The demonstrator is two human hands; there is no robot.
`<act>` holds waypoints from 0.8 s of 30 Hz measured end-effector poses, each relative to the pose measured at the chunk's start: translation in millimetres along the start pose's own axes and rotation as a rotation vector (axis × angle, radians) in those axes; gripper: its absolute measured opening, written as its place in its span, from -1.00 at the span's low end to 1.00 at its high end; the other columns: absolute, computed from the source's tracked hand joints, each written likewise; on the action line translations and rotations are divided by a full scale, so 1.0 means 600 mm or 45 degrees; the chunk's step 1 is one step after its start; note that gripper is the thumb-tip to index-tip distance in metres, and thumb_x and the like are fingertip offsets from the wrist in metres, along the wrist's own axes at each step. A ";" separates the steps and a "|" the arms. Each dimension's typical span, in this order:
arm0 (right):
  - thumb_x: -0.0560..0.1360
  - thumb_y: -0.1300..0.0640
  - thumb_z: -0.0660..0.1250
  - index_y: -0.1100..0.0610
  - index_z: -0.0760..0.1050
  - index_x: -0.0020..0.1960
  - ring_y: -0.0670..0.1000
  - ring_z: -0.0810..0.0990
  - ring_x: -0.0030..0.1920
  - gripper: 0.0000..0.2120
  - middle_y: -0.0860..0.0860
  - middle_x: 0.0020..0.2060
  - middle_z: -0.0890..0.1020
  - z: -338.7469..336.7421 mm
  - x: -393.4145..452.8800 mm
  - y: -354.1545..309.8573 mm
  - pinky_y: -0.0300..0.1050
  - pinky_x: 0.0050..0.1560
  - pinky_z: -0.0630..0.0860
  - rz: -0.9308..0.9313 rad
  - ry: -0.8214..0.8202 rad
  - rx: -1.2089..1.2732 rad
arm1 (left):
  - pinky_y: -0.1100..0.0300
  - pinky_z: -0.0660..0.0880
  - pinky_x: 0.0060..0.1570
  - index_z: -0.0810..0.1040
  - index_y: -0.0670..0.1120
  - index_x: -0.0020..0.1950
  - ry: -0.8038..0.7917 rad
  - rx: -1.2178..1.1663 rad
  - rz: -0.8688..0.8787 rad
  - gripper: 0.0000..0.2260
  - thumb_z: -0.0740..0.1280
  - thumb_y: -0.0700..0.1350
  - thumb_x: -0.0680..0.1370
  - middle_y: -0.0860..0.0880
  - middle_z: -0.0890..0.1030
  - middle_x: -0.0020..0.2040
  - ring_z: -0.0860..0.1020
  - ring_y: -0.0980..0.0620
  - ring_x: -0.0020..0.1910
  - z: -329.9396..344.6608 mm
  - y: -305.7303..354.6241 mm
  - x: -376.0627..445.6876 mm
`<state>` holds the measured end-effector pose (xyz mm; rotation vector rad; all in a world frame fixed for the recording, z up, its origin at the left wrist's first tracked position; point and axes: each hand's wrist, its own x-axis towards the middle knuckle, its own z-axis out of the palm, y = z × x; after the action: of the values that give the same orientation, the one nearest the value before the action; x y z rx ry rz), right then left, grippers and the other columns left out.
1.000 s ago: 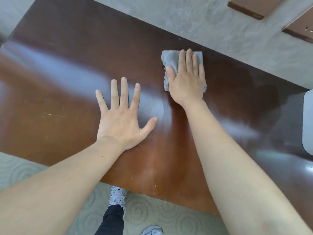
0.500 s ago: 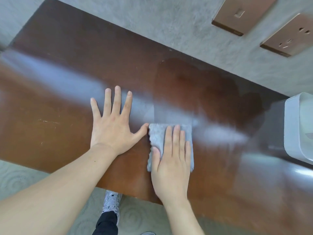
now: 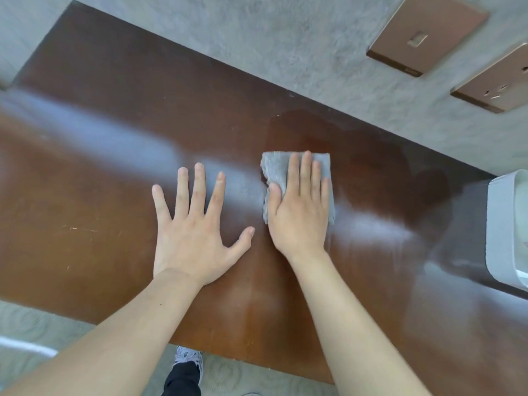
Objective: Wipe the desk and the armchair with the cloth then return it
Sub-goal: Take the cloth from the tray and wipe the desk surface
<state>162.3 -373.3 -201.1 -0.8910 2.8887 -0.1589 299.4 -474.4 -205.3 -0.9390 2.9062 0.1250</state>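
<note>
A glossy dark brown desk (image 3: 100, 172) fills most of the view. A folded grey cloth (image 3: 275, 170) lies flat on it near the middle. My right hand (image 3: 300, 210) presses down on the cloth with its fingers straight, covering most of it. My left hand (image 3: 194, 232) rests flat on the bare desk just left of the cloth, fingers spread, holding nothing. A damp streak shows on the wood beyond the cloth. No armchair is in view.
A white container (image 3: 503, 232) stands at the desk's right edge. Behind the desk is a grey wall with two bronze plates: a switch (image 3: 425, 32) and a socket (image 3: 494, 81). Below the desk's near edge I see patterned carpet and my shoe (image 3: 187, 357).
My right hand first drew the cloth from the far side back to the desk's near edge, then pushed it away again to the middle. My left hand stayed flat in place.
</note>
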 end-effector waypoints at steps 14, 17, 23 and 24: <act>0.67 -0.07 -0.05 0.06 0.01 0.63 0.01 -0.07 0.61 -0.44 0.02 0.61 0.04 -0.011 -0.001 0.024 0.04 0.59 -0.11 -0.323 -0.078 0.048 | -0.42 -0.03 0.45 0.08 -0.08 0.63 -0.038 -0.016 0.019 -0.12 -0.07 0.48 0.49 -0.22 0.02 0.63 -0.06 -0.23 0.61 -0.005 0.000 0.002; 0.66 -0.04 -0.03 0.07 0.03 0.62 0.00 -0.07 0.61 -0.44 0.03 0.61 0.05 0.000 -0.132 0.023 0.06 0.59 -0.07 -0.069 -0.047 0.107 | -0.42 -0.04 0.45 0.05 -0.08 0.63 -0.060 -0.017 0.021 -0.12 -0.05 0.48 0.49 -0.22 0.01 0.63 -0.07 -0.24 0.61 -0.004 -0.002 0.002; 0.64 -0.05 0.03 0.06 0.06 0.62 0.05 0.01 0.61 -0.43 0.05 0.61 0.09 0.007 -0.311 -0.005 0.11 0.55 0.04 0.189 -0.105 0.120 | -0.42 -0.04 0.45 0.01 -0.08 0.63 -0.074 -0.017 0.023 -0.14 -0.06 0.46 0.50 -0.22 0.01 0.63 -0.06 -0.25 0.60 -0.003 -0.003 0.000; 0.64 -0.06 0.03 0.05 0.07 0.62 0.05 0.02 0.61 -0.43 0.05 0.61 0.10 0.005 -0.312 -0.002 0.11 0.55 0.06 0.180 -0.121 0.107 | -0.42 -0.04 0.45 0.01 -0.08 0.63 -0.077 -0.018 0.024 -0.14 -0.06 0.46 0.50 -0.22 0.01 0.63 -0.07 -0.26 0.60 -0.003 -0.002 0.000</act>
<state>317.3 -268.7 -189.3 -0.6596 2.8203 -0.2170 300.0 -475.8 -203.4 -0.8944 2.8632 0.1722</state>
